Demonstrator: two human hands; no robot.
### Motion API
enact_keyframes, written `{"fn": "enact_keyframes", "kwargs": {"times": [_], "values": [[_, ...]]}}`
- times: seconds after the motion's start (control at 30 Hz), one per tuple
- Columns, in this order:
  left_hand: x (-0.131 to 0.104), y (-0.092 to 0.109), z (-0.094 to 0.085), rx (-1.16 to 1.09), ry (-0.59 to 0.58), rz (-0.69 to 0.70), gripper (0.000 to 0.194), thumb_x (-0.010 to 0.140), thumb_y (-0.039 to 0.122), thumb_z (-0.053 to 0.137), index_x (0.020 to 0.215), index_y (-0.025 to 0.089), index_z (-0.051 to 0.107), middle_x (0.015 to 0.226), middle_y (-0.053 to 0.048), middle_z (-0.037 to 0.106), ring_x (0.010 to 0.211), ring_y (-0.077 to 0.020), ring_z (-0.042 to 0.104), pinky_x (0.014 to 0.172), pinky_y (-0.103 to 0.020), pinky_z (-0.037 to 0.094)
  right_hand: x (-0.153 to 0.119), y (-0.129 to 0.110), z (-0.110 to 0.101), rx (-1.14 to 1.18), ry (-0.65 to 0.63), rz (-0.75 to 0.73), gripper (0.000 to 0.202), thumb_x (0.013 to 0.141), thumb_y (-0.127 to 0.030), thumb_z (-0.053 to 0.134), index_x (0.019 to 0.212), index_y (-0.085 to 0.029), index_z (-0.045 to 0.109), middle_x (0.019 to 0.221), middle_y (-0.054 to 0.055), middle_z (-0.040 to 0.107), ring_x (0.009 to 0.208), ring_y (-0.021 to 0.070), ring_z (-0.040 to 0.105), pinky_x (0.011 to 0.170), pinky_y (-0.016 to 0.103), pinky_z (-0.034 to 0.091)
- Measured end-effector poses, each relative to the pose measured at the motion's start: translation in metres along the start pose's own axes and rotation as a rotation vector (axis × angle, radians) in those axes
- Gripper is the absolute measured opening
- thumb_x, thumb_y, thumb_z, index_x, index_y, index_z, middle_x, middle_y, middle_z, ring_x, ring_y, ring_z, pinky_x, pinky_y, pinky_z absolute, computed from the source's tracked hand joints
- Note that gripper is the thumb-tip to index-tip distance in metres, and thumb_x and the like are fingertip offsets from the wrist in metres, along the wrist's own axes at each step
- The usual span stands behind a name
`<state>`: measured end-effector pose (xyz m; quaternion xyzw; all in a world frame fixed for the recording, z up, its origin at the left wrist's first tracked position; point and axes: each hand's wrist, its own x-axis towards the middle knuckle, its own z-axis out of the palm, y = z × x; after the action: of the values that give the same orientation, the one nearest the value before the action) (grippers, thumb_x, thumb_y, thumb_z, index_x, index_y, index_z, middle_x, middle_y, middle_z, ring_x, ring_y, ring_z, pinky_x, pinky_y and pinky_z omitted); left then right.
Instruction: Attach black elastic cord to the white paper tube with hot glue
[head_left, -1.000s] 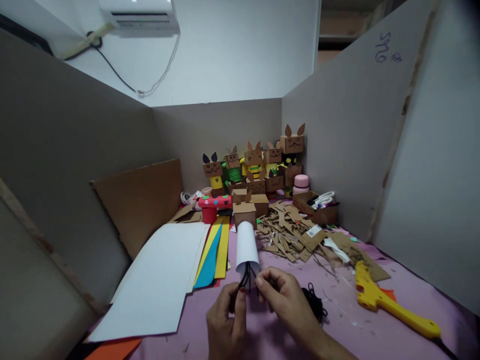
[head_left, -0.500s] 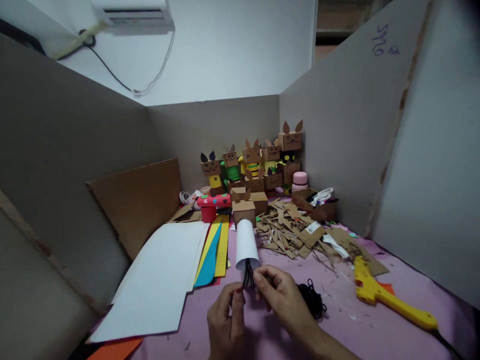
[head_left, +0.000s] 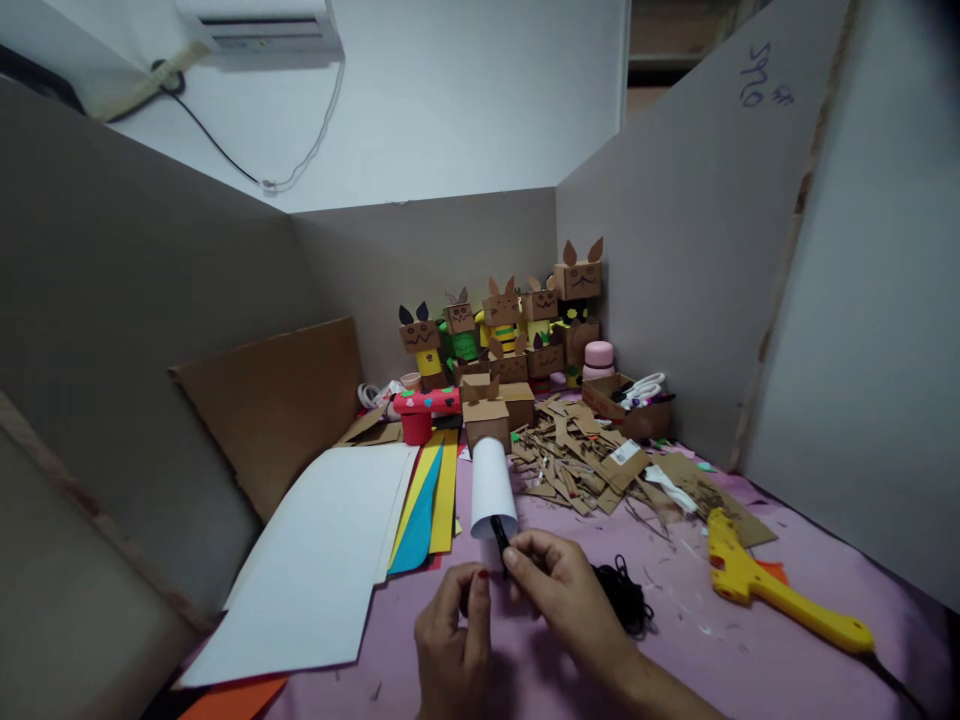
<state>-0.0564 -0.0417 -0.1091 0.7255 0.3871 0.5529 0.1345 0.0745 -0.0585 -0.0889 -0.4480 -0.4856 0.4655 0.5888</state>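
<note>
A white paper tube (head_left: pixel 493 485) lies in front of a small cardboard box, its open end toward me. Black strands of cord (head_left: pixel 500 540) run out of that opening in a narrow bunch. My right hand (head_left: pixel 555 585) pinches the bunch between thumb and index finger just outside the tube. Close by on the left, my left hand (head_left: pixel 456 630) has its thumb and index fingertips together; anything between them is hidden. Beside my right hand lies a tangled bundle of black cord (head_left: pixel 624 597), partly covered by it.
White paper sheets (head_left: pixel 315 560) and coloured strips (head_left: pixel 448 500) lie left. Cardboard scraps (head_left: pixel 562 455) and a yellow glue gun (head_left: pixel 795 605) are to the right. Cardboard animal figures (head_left: pixel 502 310) stand at the back. Grey partitions (head_left: pixel 690 270) enclose the pink table.
The strands, spread between both hands before, are now gathered into a tighter bunch in my right hand. My left fingertips have come away from them. The tube stays in place.
</note>
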Motion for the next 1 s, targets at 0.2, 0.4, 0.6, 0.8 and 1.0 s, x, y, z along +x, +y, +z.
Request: {"fn": "enact_keyframes", "kwargs": {"times": [0.2,0.4,0.6,0.8,1.0], "values": [[-0.001,0.005,0.004,-0.031,-0.066,-0.029,0.009,0.084,0.027,0.053,0.084,0.02,0.059,0.064,0.002,0.065,0.054,-0.0132,0.061,0.052,-0.02,0.048,-0.001,0.002,0.001,0.026,-0.025,-0.004,0.032,0.081,-0.045,0.058,0.076,-0.013,0.06,0.056,-0.003,0.052,0.046,0.0076,0.044,0.045,0.02,0.033],[0.0,0.004,0.006,-0.045,-0.085,-0.042,0.011,0.085,0.025,0.052,0.08,0.02,0.06,0.063,0.003,0.065,0.053,-0.0118,0.059,0.052,-0.019,0.047,-0.001,0.0,0.0,0.028,-0.008,-0.006,0.03,0.079,-0.042,0.061,0.082,-0.012,0.062,0.054,-0.004,0.051,0.047,0.0081,0.044,0.045,0.02,0.033],[-0.002,-0.007,0.003,-0.015,-0.037,-0.082,0.015,0.086,0.029,0.05,0.084,0.019,0.06,0.066,0.0,0.064,0.056,-0.0145,0.06,0.053,-0.022,0.048,-0.002,-0.002,-0.002,0.021,0.021,-0.006,0.029,0.08,-0.042,0.059,0.079,-0.013,0.06,0.054,-0.004,0.052,0.047,0.0078,0.043,0.046,0.02,0.032],[-0.003,-0.013,-0.001,0.0,-0.011,-0.164,0.022,0.086,0.036,0.049,0.084,0.018,0.06,0.061,0.0,0.06,0.051,-0.0159,0.056,0.049,-0.025,0.045,-0.001,0.0,-0.005,-0.008,0.035,0.001,0.03,0.079,-0.044,0.059,0.076,-0.014,0.059,0.053,-0.004,0.052,0.045,0.0078,0.041,0.044,0.02,0.031],[-0.001,-0.008,-0.001,-0.044,-0.025,-0.183,0.026,0.088,0.039,0.044,0.09,0.018,0.06,0.069,-0.003,0.064,0.06,-0.0181,0.061,0.054,-0.027,0.049,-0.002,0.002,-0.005,-0.02,0.02,0.03,0.03,0.078,-0.043,0.059,0.079,-0.013,0.06,0.054,-0.004,0.052,0.045,0.0078,0.041,0.044,0.02,0.03]]}}
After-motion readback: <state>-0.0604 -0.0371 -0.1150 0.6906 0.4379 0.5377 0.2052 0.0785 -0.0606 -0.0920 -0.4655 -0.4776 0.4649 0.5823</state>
